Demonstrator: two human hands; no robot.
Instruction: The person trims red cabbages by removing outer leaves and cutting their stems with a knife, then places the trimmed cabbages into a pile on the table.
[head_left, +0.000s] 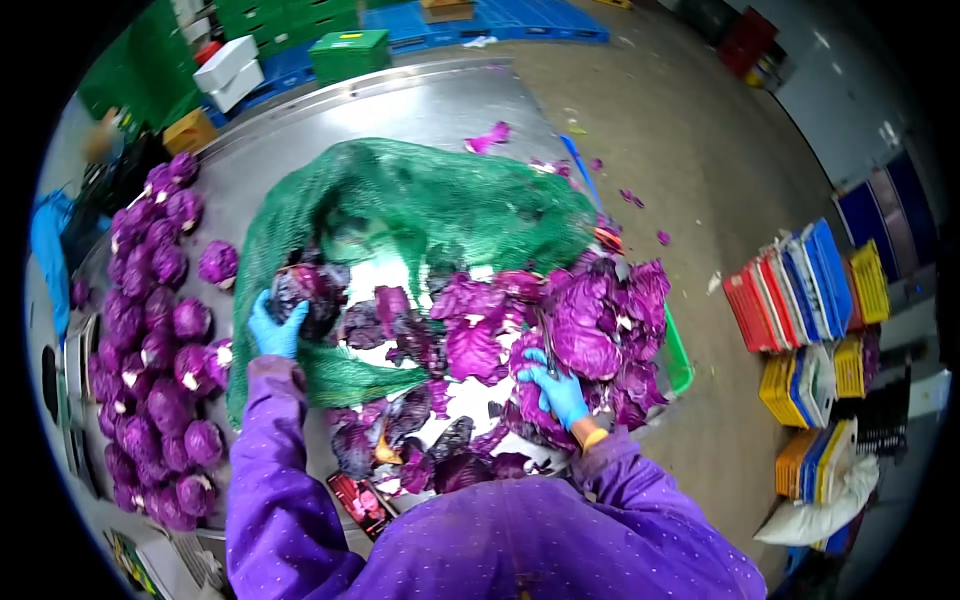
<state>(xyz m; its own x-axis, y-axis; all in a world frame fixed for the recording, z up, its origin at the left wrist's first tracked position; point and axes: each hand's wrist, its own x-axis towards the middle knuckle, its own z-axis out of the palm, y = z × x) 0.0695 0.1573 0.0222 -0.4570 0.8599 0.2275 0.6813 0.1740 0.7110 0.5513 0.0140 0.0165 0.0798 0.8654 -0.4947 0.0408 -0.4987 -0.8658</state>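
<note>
My left hand [277, 326], in a blue glove, is closed on the side of a dark red cabbage [306, 296] at the mouth of a green mesh sack [350, 200]. The sack lies spread over the metal table, with more of its netting below that hand. Over the loose purple leaves, my right hand [556, 391], also gloved in blue, has its fingers curled. A slim dark thing shows by those fingers, too small to name. Large peeled cabbage leaves [585, 330] are heaped just beyond the right hand. More torn leaves [470, 340] lie between both hands.
Many red cabbages [165, 405] are piled along the left of the metal table [400, 108]. A green crate rim [679, 350] shows beneath the leaves at right. Stacked coloured crates [785, 290] stand on the floor at right. Blue pallets [540, 22] and a green bin [349, 57] are behind.
</note>
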